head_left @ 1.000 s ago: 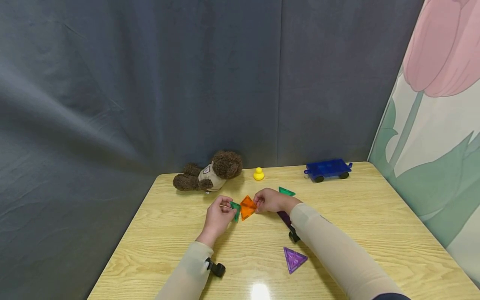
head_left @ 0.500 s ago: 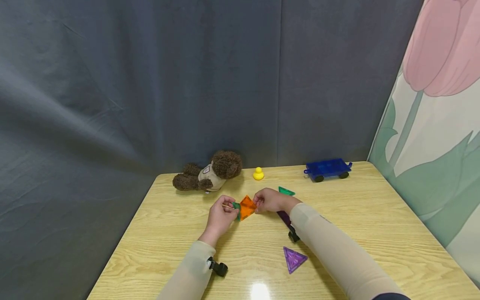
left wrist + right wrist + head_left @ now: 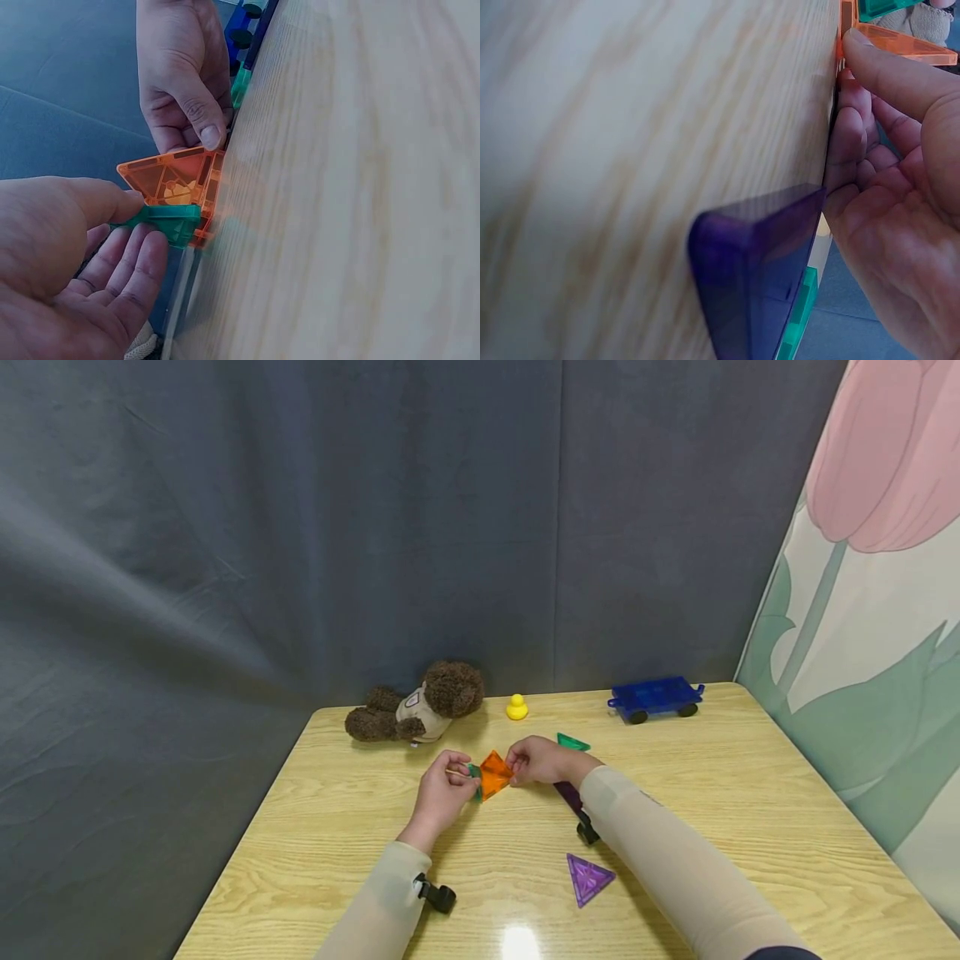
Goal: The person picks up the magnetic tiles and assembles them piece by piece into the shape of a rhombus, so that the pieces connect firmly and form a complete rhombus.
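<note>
My left hand [image 3: 441, 795] pinches a green triangular magnetic tile [image 3: 171, 223] between thumb and fingers, right at the left edge of the orange magnetic tiles [image 3: 495, 775]. In the left wrist view one orange triangle stands raised from the table, with more orange along its base; the green tile overlaps it there. At the right corner of the orange tiles, my right hand [image 3: 542, 760] grips with thumb and fingertips. The right wrist view shows that thumb pressed on an orange edge [image 3: 911, 46]. Part of the green tile is hidden behind the left fingers.
A dark purple tile [image 3: 754, 277] lies under my right forearm, with another green tile [image 3: 573, 742] beyond it. Nearer me is a purple triangle [image 3: 588, 880]. Along the back edge are a brown teddy bear [image 3: 427, 710], a yellow duck [image 3: 517, 708] and a blue wheeled base [image 3: 656, 697].
My left hand has moved slightly right, bringing the green tile up against the orange tiles, and the green tile now shows narrower. My right hand has stayed in place.
</note>
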